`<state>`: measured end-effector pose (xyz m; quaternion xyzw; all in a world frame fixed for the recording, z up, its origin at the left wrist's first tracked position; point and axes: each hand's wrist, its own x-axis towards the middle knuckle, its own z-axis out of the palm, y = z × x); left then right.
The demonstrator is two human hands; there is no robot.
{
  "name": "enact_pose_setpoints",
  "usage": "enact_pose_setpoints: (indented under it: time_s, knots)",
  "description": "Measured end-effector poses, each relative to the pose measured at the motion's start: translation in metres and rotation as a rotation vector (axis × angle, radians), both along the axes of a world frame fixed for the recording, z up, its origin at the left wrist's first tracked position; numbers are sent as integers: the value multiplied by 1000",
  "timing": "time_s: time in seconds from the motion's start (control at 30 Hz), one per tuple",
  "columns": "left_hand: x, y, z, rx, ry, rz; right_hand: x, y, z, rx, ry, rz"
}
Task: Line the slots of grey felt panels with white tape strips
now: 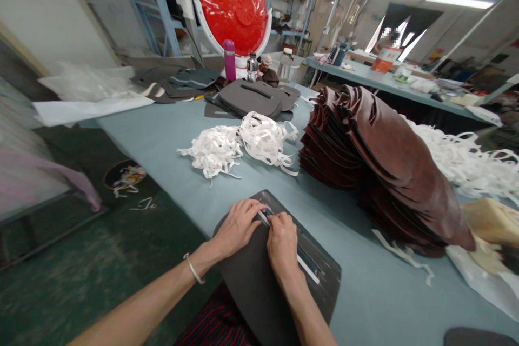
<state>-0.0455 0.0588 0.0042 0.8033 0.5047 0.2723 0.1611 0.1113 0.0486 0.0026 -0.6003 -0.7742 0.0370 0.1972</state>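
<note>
A dark grey leather panel [259, 286] with a long slot and a white strip [308, 269] along it lies at the near edge of the blue-grey table [162, 140]. My left hand [238, 226] rests on the panel with its fingertips pinched at the slot's far end. My right hand [281, 243] lies beside it, fingers curled and pinching the same end of the white strip. A thin bracelet circles my left wrist.
A tall stack of brown leather panels [377, 162] leans to the right. Piles of white strips [243, 143] lie in the middle and at the far right [474, 165]. Grey panels [253, 97], a purple bottle [229, 59] and a red fan [235, 2] stand at the back.
</note>
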Motion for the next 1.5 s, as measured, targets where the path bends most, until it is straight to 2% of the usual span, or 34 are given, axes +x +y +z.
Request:
enact_pose_setpoints:
  time_s: [0.2,0.33,0.43,0.57,0.67,0.73,0.83,0.97,1.1,1.33,1.5]
  knots:
    - [1,0,-1,31,62,-22,-5,1,3,-1,-35,75]
    - [0,0,-3,79,113,-40,0,-9,9,-11,-97,100]
    - [0,-1,-6,129,148,-50,23,-33,10,-25,-144,113]
    - [1,-1,-6,155,157,-41,71,-78,5,-38,-106,104]
    - [2,-2,-5,155,173,-42,89,-93,1,-62,-61,55]
    - [2,-3,-4,151,179,-38,83,-89,0,-52,-48,17]
    - [1,-4,-3,167,155,-49,54,-66,1,-1,-25,-5]
    - [-3,-5,-2,157,125,-169,11,-31,1,22,-48,18]
    - [-4,-5,0,128,107,-213,-8,-17,0,48,-109,11]
    - [-3,-4,1,110,152,-201,-1,-34,3,72,-281,50]
    - [-1,-6,1,116,169,-203,46,-75,1,111,-342,103]
